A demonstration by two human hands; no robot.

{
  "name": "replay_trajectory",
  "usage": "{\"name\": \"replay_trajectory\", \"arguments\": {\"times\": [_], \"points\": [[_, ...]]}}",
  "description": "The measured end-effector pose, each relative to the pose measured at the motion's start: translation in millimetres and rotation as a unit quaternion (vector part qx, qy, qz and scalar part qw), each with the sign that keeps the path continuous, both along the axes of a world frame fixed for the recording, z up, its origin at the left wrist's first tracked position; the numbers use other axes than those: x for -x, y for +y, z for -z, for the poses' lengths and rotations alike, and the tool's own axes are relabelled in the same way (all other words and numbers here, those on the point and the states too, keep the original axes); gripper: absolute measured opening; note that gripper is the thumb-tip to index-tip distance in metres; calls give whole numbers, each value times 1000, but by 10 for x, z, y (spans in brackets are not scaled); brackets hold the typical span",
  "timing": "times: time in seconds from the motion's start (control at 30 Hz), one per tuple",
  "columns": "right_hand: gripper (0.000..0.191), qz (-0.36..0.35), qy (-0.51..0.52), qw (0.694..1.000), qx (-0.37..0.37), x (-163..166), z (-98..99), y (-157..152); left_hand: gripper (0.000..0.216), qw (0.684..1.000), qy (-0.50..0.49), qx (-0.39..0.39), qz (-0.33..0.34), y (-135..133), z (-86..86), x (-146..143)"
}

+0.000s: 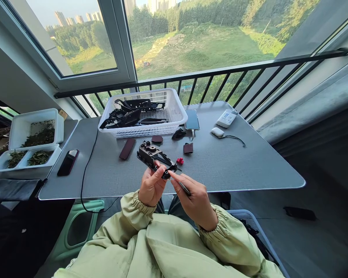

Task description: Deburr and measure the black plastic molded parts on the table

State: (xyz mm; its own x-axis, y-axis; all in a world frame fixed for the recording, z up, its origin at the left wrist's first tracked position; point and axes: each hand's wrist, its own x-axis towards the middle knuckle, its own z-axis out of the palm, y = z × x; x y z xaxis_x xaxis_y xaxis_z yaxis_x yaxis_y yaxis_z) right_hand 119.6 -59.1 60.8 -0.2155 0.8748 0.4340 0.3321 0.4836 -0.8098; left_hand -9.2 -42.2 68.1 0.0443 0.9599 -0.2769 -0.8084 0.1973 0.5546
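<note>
Left hand (152, 187) has its fingers clamped on the black part (155, 156), held just over the tabletop's (234, 166) near edge. Right hand (195, 199) fingers pinch a thin dark tool (185, 188), tip at the part's near end. Small red piece (179, 161) at its 3 o'clock, white basket (174, 112) at 12.

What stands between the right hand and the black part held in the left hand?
Nothing visible. The right hand, holding a thin dark tool, is right beside the black part, which the left hand grips at its near end.
</note>
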Motion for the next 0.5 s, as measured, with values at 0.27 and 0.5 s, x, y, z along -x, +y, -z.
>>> {"name": "replay_trajectory", "arguments": {"times": [0.27,0.5], "points": [[30,14,20,1000,5,19,-15,-13,34,1000,15,-7,-19,-17,26,-27],[25,-11,81,995,56,16,-12,-49,38,998,6,-28,-60,15,28,1]]}}
